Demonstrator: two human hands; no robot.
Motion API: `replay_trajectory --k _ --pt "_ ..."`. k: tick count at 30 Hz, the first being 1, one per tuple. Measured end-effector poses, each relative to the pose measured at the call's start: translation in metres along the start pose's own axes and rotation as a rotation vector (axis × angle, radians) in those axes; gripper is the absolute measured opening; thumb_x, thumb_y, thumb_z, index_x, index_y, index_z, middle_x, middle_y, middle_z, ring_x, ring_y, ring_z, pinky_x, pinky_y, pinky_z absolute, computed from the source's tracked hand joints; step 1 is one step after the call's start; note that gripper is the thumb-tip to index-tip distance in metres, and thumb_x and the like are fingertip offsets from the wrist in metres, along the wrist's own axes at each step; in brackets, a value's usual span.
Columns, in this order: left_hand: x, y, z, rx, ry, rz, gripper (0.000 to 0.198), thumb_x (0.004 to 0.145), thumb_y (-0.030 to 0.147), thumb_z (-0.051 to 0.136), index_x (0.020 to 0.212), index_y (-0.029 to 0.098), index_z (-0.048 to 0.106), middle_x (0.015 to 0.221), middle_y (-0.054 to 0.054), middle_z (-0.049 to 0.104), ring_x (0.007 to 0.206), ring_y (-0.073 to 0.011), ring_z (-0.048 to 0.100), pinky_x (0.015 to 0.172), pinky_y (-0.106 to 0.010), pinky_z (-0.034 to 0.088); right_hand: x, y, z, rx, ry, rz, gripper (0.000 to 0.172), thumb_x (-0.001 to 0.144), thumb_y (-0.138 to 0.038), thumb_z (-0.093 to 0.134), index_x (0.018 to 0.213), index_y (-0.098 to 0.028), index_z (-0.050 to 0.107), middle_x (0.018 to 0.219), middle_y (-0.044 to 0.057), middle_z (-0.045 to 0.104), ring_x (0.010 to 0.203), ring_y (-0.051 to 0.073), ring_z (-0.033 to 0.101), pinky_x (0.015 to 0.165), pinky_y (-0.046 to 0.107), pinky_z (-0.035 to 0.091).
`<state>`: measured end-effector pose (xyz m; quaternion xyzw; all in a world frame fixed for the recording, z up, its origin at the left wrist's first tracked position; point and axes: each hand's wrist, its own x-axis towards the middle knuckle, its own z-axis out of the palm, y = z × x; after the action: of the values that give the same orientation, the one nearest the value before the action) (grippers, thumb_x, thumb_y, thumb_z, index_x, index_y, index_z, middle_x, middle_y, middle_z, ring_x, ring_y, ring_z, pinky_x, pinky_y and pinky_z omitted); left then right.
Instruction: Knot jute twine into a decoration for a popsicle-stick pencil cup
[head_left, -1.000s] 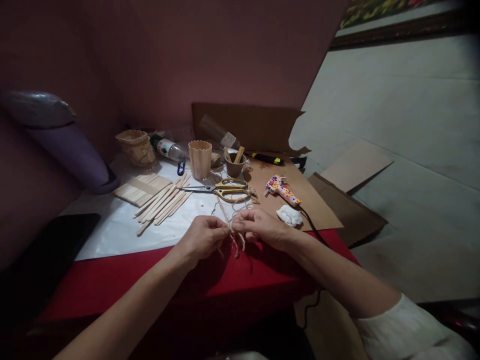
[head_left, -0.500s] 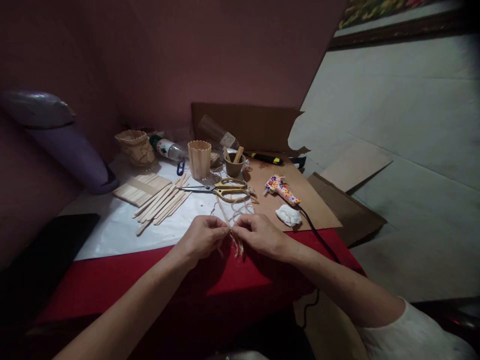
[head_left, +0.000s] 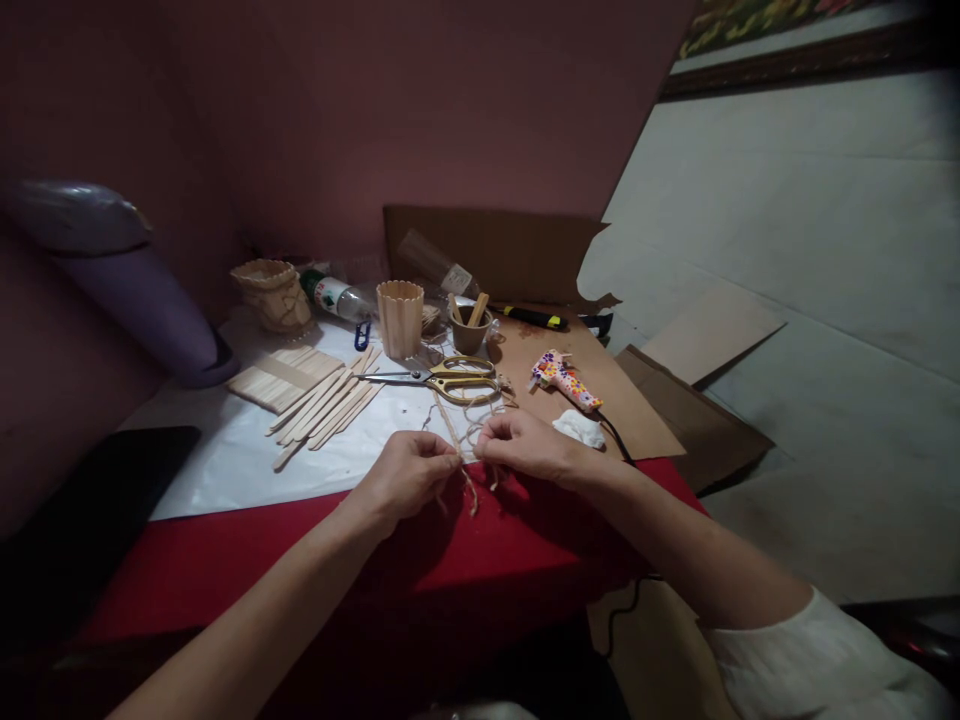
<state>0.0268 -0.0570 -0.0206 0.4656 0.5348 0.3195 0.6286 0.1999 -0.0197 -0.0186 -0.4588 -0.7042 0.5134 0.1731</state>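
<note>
Twine strands (head_left: 469, 490) hang at the table's front edge between my two hands. My left hand (head_left: 411, 474) pinches some of them between thumb and fingers. Just to its right, a small gap away, my right hand (head_left: 525, 446) pinches other strands, whose ends dangle below the fingers. More loose twine (head_left: 474, 412) runs back from the hands toward gold-handled scissors (head_left: 459, 380), which lie on the white sheet beyond. A white crumpled wad (head_left: 578, 428) is just right of my right hand.
Loose wooden sticks (head_left: 319, 412) and a banded bundle (head_left: 283, 378) lie left. Behind stand a stick cup (head_left: 400, 320), a brown pot (head_left: 470, 328) and a twine-wrapped holder (head_left: 271, 298). A patterned glue gun (head_left: 565, 380) and a yellow-black cutter (head_left: 534, 318) rest on cardboard (head_left: 622, 400).
My right hand has moved right and slightly away from me, parting from my left hand and drawing some strands with it. My left hand has stayed nearly still.
</note>
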Motion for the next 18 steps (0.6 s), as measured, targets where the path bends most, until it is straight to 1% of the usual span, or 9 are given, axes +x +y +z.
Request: replay_trajectory --k 3,5,7,9,12,15,17,18 --pt "0.000 0.001 0.000 0.002 0.004 0.002 0.012 0.069 0.024 0.059 0.063 0.014 0.054 0.036 0.008 0.040 0.027 -0.0019 0.025 0.030 -0.017 0.011 -0.006 -0.004 0.005 0.132 -0.023 -0.035 0.010 0.070 -0.019 0.053 0.062 -0.014 0.055 0.050 -0.003 0.052 0.046 0.007 0.047 0.044 0.018 0.033" --pt "0.000 0.001 0.000 0.009 0.012 0.002 0.012 0.068 0.023 0.058 0.063 0.014 0.054 0.036 0.008 0.040 0.026 -0.0017 0.025 0.030 -0.016 0.011 -0.009 -0.006 0.010 0.230 -0.014 -0.056 0.006 0.067 -0.017 0.057 0.063 -0.014 0.054 0.053 -0.003 0.053 0.048 0.007 0.048 0.047 0.018 0.035" --pt "0.001 0.001 0.000 0.020 0.018 -0.001 0.011 0.068 0.022 0.058 0.062 0.013 0.054 0.036 0.008 0.041 0.026 -0.0017 0.025 0.030 -0.016 0.012 -0.011 -0.006 0.015 0.340 -0.022 -0.059 0.007 0.064 -0.016 0.060 0.064 -0.014 0.053 0.054 -0.003 0.054 0.049 0.007 0.048 0.048 0.018 0.035" --pt "0.001 0.000 0.000 0.023 0.014 0.001 0.011 0.067 0.023 0.058 0.063 0.013 0.054 0.036 0.008 0.041 0.027 -0.0017 0.025 0.030 -0.016 0.012 -0.011 -0.004 0.018 0.463 -0.034 -0.040 0.009 0.063 -0.016 0.062 0.066 -0.014 0.053 0.054 -0.003 0.054 0.047 0.005 0.046 0.044 0.017 0.031" --pt "0.001 0.000 0.000 0.022 0.003 0.011 0.013 0.067 0.025 0.058 0.063 0.014 0.054 0.036 0.008 0.041 0.027 -0.0018 0.025 0.030 -0.016 0.012 -0.010 0.001 0.018 0.606 -0.058 0.017 0.012 0.063 -0.015 0.062 0.070 -0.014 0.053 0.051 -0.006 0.050 0.040 0.003 0.035 0.038 0.016 0.021" --pt "0.001 0.001 0.000 0.033 0.007 0.005 0.014 0.067 0.025 0.059 0.062 0.014 0.054 0.036 0.008 0.040 0.027 -0.0018 0.025 0.030 -0.016 0.012 -0.011 0.000 0.013 0.639 -0.154 0.087 0.013 0.064 -0.016 0.061 0.073 -0.016 0.052 0.046 -0.009 0.040 0.038 0.002 0.024 0.037 0.016 0.016" --pt "0.000 0.001 0.001 0.033 0.011 -0.003 0.013 0.067 0.024 0.058 0.061 0.014 0.053 0.035 0.008 0.040 0.026 -0.0014 0.024 0.030 -0.016 0.012 -0.013 -0.002 0.010 0.566 -0.188 0.120 0.012 0.066 -0.017 0.060 0.074 -0.016 0.052 0.047 -0.009 0.037 0.039 0.003 0.023 0.037 0.016 0.014" --pt "0.000 0.002 0.001 0.032 0.013 -0.005 0.012 0.067 0.023 0.058 0.062 0.013 0.053 0.035 0.008 0.040 0.026 -0.0013 0.024 0.030 -0.016 0.012 -0.014 -0.003 0.009 0.500 -0.182 0.134 0.011 0.067 -0.018 0.059 0.075 -0.015 0.053 0.049 -0.009 0.038 0.039 0.003 0.024 0.037 0.017 0.014"
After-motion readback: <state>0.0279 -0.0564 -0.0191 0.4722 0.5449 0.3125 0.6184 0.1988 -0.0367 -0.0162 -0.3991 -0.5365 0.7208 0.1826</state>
